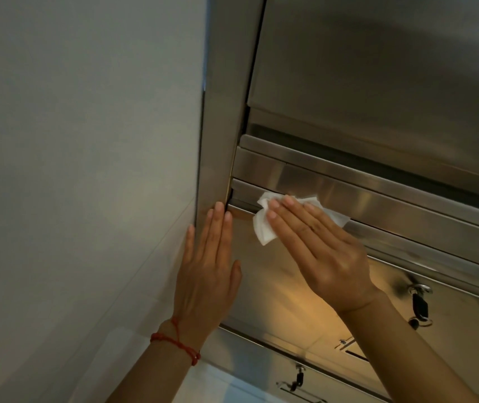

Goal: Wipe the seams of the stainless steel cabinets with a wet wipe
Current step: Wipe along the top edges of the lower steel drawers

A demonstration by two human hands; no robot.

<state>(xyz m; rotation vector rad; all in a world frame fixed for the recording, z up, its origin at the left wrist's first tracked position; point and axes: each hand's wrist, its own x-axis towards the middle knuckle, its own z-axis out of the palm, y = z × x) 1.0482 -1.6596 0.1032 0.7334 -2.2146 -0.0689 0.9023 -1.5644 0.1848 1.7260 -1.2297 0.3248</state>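
The fingers (283, 210) of the right hand (324, 251) are straight and lie close together, and they press flat on the wet wipe (264, 228). The wipe is under the fingertips and is crumpled; one part of it shows above the fingers and a bigger part hangs out to the left and below them. It lies on the horizontal seam (407, 232) of the stainless steel cabinet (377, 68), near the left end of this seam. The left hand (206, 274) holds nothing: its fingers are also straight and together, the thumb a little apart, and it rests flat on the vertical steel frame (223, 126) just beside the wipe, without touching it. On the left wrist there is a red string bracelet (174, 341). Left of the frame is a pale wall (72, 141). Lower, on a cabinet door, a key (420, 305) hangs in a lock.
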